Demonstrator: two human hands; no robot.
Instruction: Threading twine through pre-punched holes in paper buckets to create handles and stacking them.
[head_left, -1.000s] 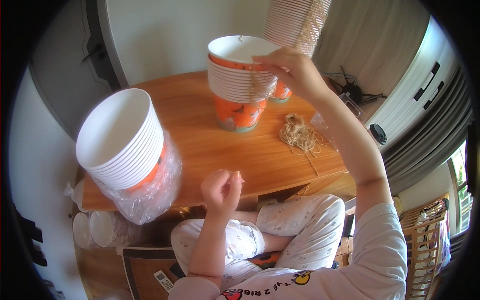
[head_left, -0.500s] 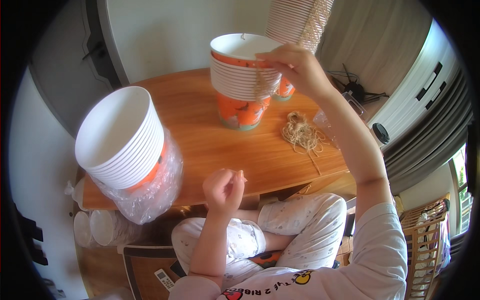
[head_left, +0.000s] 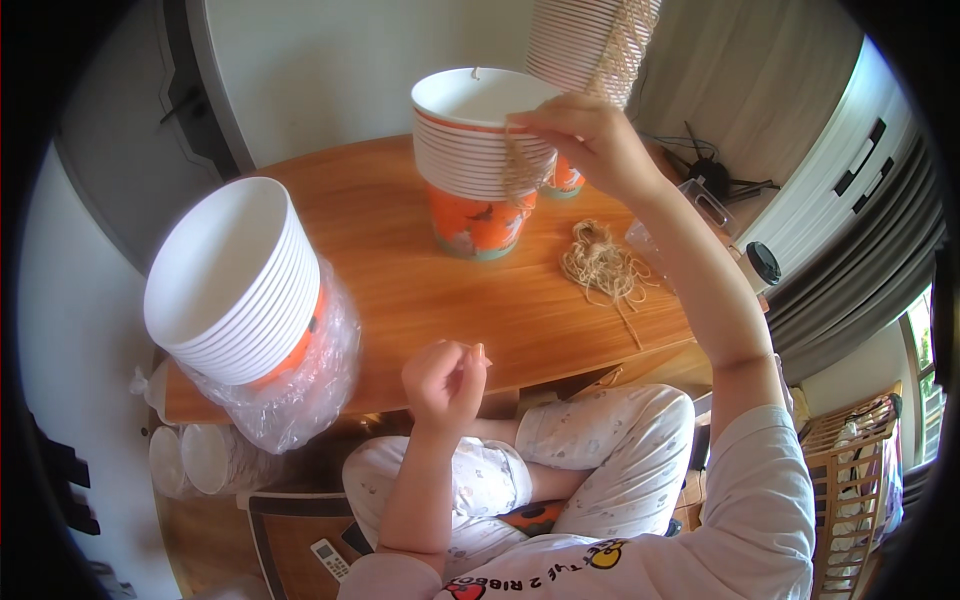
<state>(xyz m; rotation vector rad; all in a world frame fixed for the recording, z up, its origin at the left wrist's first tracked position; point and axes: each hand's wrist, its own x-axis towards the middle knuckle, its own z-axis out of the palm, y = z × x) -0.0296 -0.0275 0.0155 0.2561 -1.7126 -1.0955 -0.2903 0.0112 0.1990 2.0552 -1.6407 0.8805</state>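
A stack of white-rimmed, orange-printed paper buckets [head_left: 478, 215] stands on the wooden table. My right hand [head_left: 585, 135] reaches across to its right side, fingers closed in a pinch on the rim of the top bucket [head_left: 440, 98]. Twine handles [head_left: 520, 175] dangle from the rims below those fingers, and a small twine knot shows at the far rim. Curled closed above my lap, close to the table's front edge, is my left hand [head_left: 443, 383]; whatever its fingers may hold is hidden.
Another bucket stack [head_left: 235, 290], partly in clear plastic wrap, leans at the table's left edge. Loose twine [head_left: 600, 262] lies right of centre. Behind my right hand rises a tall bucket stack [head_left: 575, 55] with twine. A lidded cup [head_left: 762, 264] stands at the right edge.
The top bucket has sunk deeper into the stack, leaving a thinner orange band under its rim. My right hand has gone down slightly with it. The left hand has barely moved.
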